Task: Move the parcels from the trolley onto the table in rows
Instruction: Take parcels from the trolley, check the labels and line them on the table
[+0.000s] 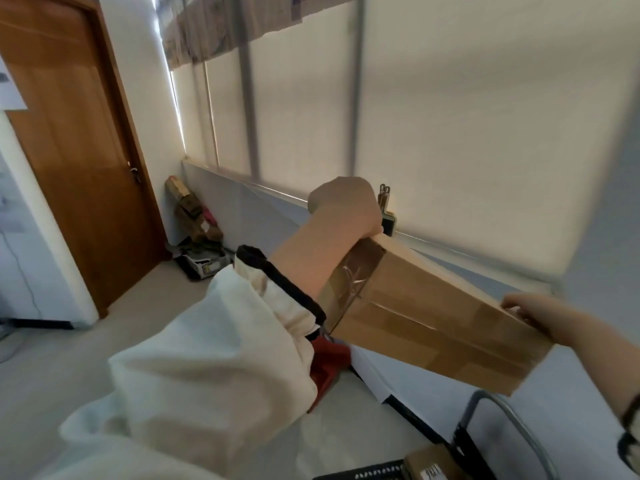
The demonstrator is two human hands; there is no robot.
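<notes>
1. Two hands carry one long cardboard parcel (433, 313) in the air, tilted, its far end higher than its near end, above and to the left of the trolley (483, 393).
2. Left hand (346, 209) grips the raised far end, fingers curled over the edge with their tips hidden behind the box.
3. Right hand (530, 315) holds the near end, fingers (512, 303) hooked onto its top edge; the thumb is out of sight.
4. Level the box first: a long parcel held by its ends may swing or slip from a shallow fingertip hold, so the right hand would do better with more of the palm under it.
5. Where the surface lies cannot be told from this view, so look down before lowering, then set the box square to start or continue a row.
6. One labelled parcel (433, 471) waits on the trolley, so the job is likely unfinished.
</notes>
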